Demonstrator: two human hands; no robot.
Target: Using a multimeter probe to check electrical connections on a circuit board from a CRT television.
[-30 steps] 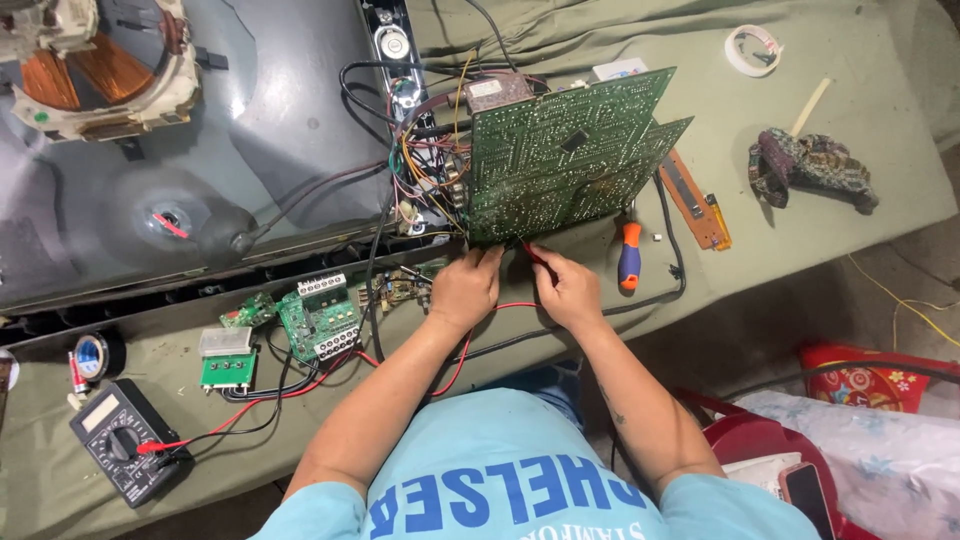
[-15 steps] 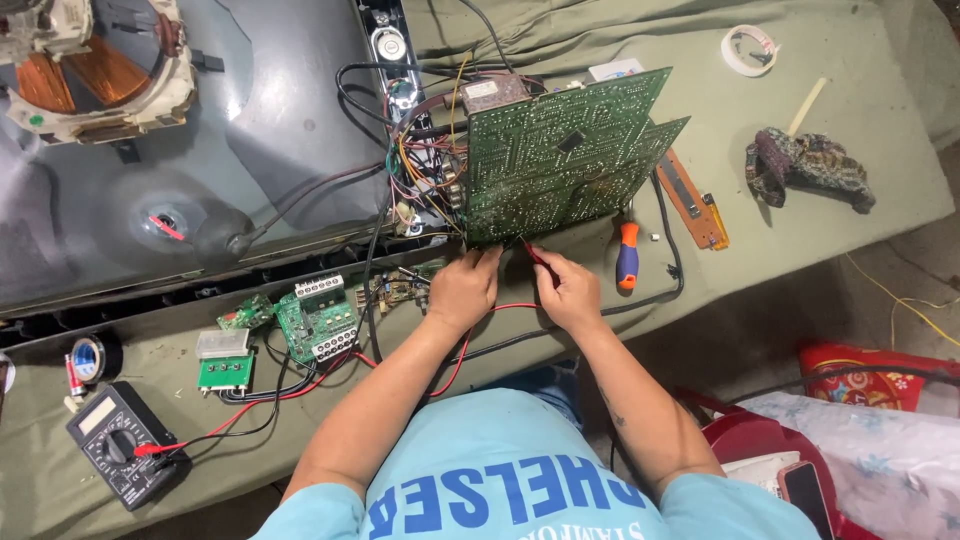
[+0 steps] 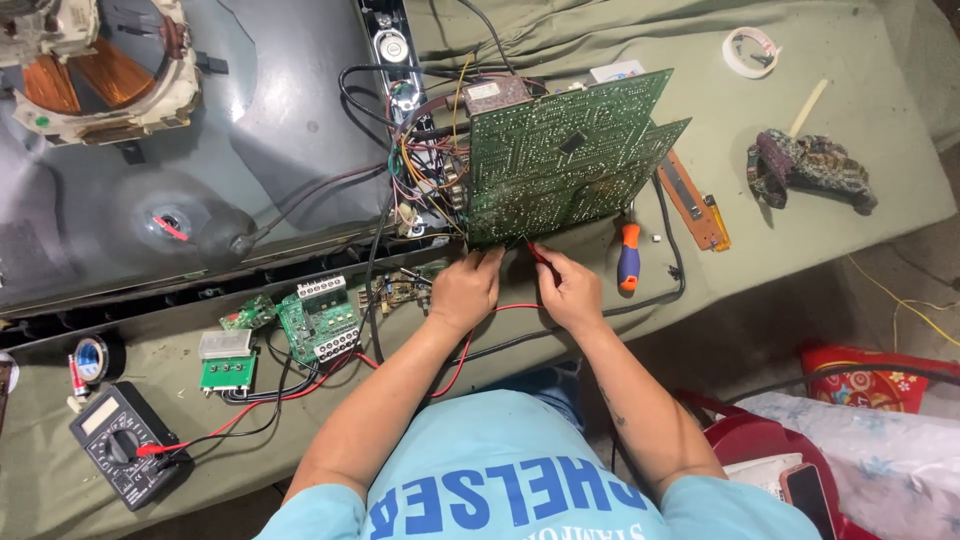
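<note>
A large green circuit board [image 3: 565, 155] stands tilted up on the olive cloth, solder side facing me, with a bundle of coloured wires [image 3: 425, 165] at its left edge. My left hand [image 3: 462, 292] has its fingers pinched at the board's lower edge. My right hand [image 3: 572, 290] holds a red test probe [image 3: 538, 252] with its tip against that same edge. The probe's red lead [image 3: 455, 365] loops back under my arms to a black multimeter [image 3: 120, 445] at the near left.
A picture tube [image 3: 150, 170] with a copper coil yoke [image 3: 95, 70] lies at the left. Small green boards [image 3: 320, 320] sit beside my left hand. An orange-handled screwdriver [image 3: 628, 258], an orange tool [image 3: 692, 200], a tape roll [image 3: 750, 50] and a dark rag [image 3: 810, 170] lie to the right.
Both hands stay at the board's lower edge and have barely moved. The red probe tip holds its place.
</note>
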